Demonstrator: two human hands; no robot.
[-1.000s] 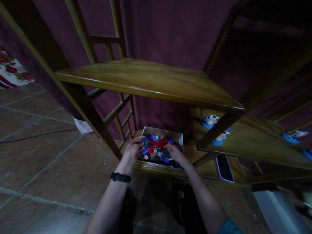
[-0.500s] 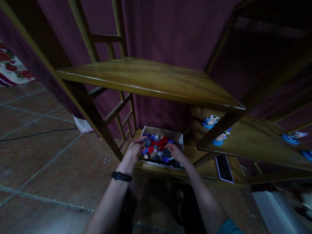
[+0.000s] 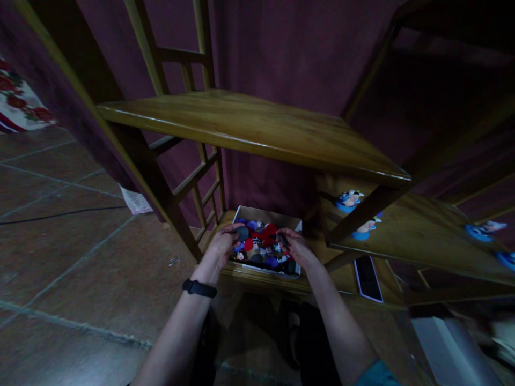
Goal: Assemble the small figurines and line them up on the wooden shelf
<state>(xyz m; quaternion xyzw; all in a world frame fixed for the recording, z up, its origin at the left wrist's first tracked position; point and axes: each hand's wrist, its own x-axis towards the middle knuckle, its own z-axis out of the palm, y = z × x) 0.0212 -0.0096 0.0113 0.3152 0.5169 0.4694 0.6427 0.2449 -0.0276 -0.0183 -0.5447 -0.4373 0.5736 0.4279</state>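
A shallow white cardboard box (image 3: 269,213) sits on the low wooden shelf, filled with small red, purple and dark figures and round pieces. My left hand (image 3: 222,242) is over the box's left side, its fingers closed on a grey disc (image 3: 242,233). Over the right side, my right hand (image 3: 295,246) pinches a dark piece (image 3: 282,239), partly hidden by the fingers; it looks like a similar disc tilted. Below the hands lie a red round piece (image 3: 248,244), a purple one (image 3: 272,262) and a loose grey disc (image 3: 256,259).
A wooden shelf board (image 3: 241,123) spans above the box. Small figures on blue bases (image 3: 349,200) stand on the right shelf. A phone (image 3: 368,279) lies lower right. A slanting wooden post (image 3: 148,187) is at left, and a cable (image 3: 64,215) runs along the tiled floor.
My right hand has lifted slightly and turned the dark disc, which now shows less of its face. The left hand keeps its grey disc in nearly the same place.
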